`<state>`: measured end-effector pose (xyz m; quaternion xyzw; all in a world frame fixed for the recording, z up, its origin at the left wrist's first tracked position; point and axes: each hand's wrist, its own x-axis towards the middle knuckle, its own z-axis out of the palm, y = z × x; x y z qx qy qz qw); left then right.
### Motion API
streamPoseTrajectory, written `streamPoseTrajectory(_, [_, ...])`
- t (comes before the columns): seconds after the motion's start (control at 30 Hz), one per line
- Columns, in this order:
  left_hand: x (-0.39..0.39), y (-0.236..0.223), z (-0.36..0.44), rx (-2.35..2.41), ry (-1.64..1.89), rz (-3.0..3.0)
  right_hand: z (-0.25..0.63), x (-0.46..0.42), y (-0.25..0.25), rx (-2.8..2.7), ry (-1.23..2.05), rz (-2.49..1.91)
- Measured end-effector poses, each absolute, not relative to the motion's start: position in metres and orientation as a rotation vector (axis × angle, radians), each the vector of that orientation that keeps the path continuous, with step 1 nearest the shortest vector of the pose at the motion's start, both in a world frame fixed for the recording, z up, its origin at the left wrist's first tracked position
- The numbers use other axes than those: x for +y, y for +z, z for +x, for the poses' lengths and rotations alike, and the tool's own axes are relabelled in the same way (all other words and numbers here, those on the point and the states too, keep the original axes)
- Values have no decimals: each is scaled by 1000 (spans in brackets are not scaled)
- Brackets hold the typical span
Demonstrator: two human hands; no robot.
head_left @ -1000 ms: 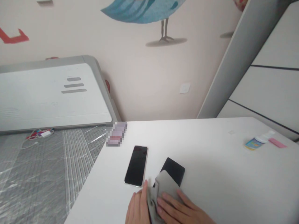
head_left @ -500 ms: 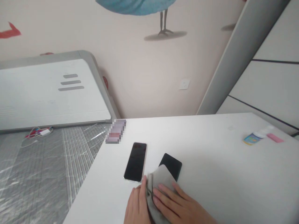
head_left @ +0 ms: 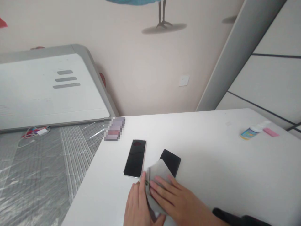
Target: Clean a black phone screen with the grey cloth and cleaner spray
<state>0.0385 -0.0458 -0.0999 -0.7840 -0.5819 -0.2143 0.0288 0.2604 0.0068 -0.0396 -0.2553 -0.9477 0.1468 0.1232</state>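
A light grey cloth [head_left: 158,170] is bunched between my two hands at the near part of the white table [head_left: 211,175]. My left hand [head_left: 137,204] is closed along its left edge, fingers held together. From the right, my right hand [head_left: 174,197] lies over the cloth with its fingers bent across it; its thumb is hidden. What, if anything, is inside the cloth cannot be made out. Just beyond, a dark phone-like slab [head_left: 172,160] is partly covered by the cloth. Left of it lies a black-screened phone [head_left: 135,158] in a clear case.
At the table's back left corner is a blurred-out pinkish item [head_left: 115,128]. A small bottle [head_left: 250,132] lies on its side at the right beside a pink block [head_left: 271,132]. A black object [head_left: 242,218] shows at the bottom right edge.
The whole view has shifted slightly, so everything sits a little higher and further left. The black object has come into sight at bottom right. Both hands stay on the cloth.
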Motion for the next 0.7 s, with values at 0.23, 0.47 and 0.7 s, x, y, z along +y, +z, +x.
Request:
streamPoseTrajectory(0.23, [-46,-95,44,-1831,-702,-2370,312,24,-37,-2665,346,-1054])
streamPoseTrajectory(0.47, [-50,-79,49,-1966,-691,-2406,261,11,-37,-2733,533,-772])
streamPoseTrajectory(0.7, [-53,-75,52,-2004,-686,-2421,320,14,-37,-2661,398,-1054])
